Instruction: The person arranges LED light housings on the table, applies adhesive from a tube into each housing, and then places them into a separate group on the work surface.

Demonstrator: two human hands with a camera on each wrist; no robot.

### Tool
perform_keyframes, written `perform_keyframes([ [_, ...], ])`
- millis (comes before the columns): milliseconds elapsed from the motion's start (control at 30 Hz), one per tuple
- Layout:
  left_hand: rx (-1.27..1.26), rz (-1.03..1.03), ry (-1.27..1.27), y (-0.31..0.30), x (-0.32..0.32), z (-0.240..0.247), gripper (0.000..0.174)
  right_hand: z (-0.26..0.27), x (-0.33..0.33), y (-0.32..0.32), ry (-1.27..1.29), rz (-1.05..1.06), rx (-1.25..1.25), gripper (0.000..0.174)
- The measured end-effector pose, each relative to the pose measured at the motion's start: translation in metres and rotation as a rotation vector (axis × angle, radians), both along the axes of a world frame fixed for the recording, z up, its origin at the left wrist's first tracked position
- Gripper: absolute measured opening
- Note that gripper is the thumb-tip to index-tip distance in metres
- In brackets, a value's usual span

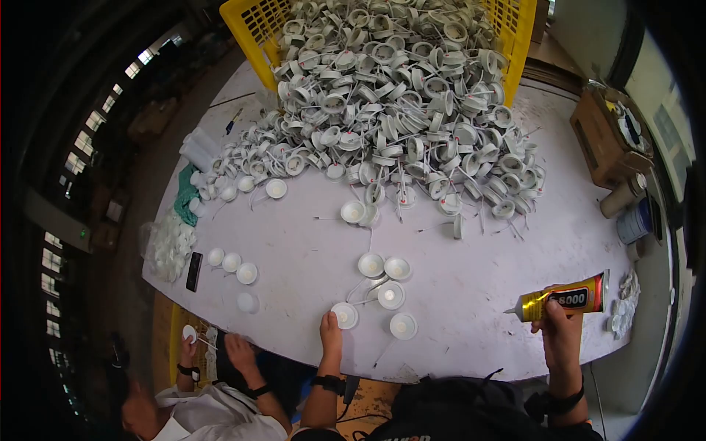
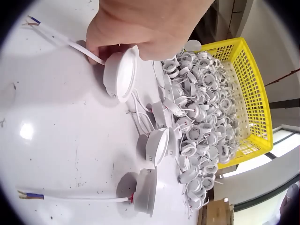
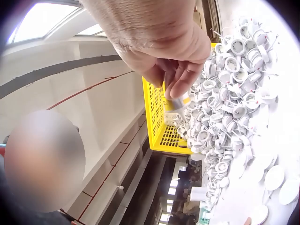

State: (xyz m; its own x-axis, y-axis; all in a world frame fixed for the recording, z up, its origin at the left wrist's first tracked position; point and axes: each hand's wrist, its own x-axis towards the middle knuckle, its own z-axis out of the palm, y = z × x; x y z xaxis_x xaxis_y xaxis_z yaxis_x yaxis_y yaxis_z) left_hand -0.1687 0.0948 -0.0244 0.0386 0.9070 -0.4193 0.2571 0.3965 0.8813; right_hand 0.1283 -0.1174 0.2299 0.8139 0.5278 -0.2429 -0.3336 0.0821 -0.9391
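Note:
My left hand (image 1: 332, 342) grips a small round white downlight (image 1: 344, 315) by its side, low over the table near its front edge. In the left wrist view, the fingers curl behind that light, and its white cable runs out to bare blue and brown wire ends. My right hand (image 1: 562, 338) holds a yellow glue tube (image 1: 570, 300) marked 8000 above the table's right side, its thin nozzle pointing left. Several more downlights lie close to the left hand, among them one (image 1: 403, 325) to its right and another (image 1: 391, 295) just behind.
A yellow crate (image 1: 254, 37) at the back spills a big heap of white housings (image 1: 397, 110) onto the table (image 1: 456, 294). A phone (image 1: 194, 272) and clear bag (image 1: 170, 248) lie at left. Beside me, another person's hand (image 1: 241, 354) shows. A cardboard box (image 1: 607, 140) stands at right.

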Motion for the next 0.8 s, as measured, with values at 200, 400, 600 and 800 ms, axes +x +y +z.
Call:
perform_keyframes([
  [200, 0.61, -0.066, 0.463, 0.033, 0.013, 0.004, 0.028, -0.011, 0.004, 0.017, 0.003, -0.042, -0.053, 0.022],
  [400, 0.554, -0.275, 0.224, 0.135, 0.086, 0.038, 0.026, -0.016, 0.016, 0.035, 0.001, -0.079, -0.105, 0.026],
  [600, 0.558, -0.579, 0.615, 0.239, 0.157, 0.011, 0.036, -0.018, 0.025, 0.044, 0.016, -0.095, -0.148, 0.027],
  [800, 0.289, -0.744, 0.697, 0.264, 0.163, -0.014, 0.044, -0.024, 0.032, 0.037, -0.001, -0.145, -0.176, 0.029],
])
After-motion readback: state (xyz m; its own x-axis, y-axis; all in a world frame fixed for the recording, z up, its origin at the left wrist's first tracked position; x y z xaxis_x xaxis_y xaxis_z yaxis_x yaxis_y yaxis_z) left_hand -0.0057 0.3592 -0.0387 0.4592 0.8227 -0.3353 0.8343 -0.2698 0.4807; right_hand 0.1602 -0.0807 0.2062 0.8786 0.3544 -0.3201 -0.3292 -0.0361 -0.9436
